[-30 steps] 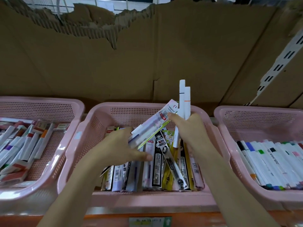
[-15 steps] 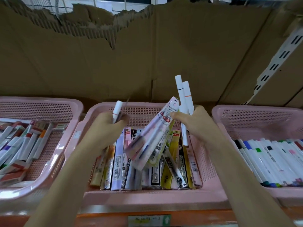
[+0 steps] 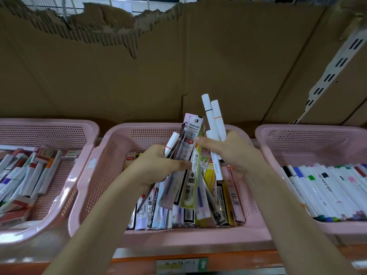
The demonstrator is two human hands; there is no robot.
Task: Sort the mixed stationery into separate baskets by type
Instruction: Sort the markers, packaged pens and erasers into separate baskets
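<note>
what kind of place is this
Probably a stationery shop or stockroom shelf. Three pink baskets of pens and markers sit side by side on an orange shelf edge bearing a label, with a slotted shelving rail against cardboard backing.

You stand at a shop or stockroom shelf: three pink mesh baskets of packaged stationery sit on an orange shelf edge bearing a label. Behind the baskets hang torn cardboard sheets and a slotted white shelving upright.

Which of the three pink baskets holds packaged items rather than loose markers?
The middle basket, under both hands: flat printed packets stand in it; the side baskets hold loose markers.
</note>
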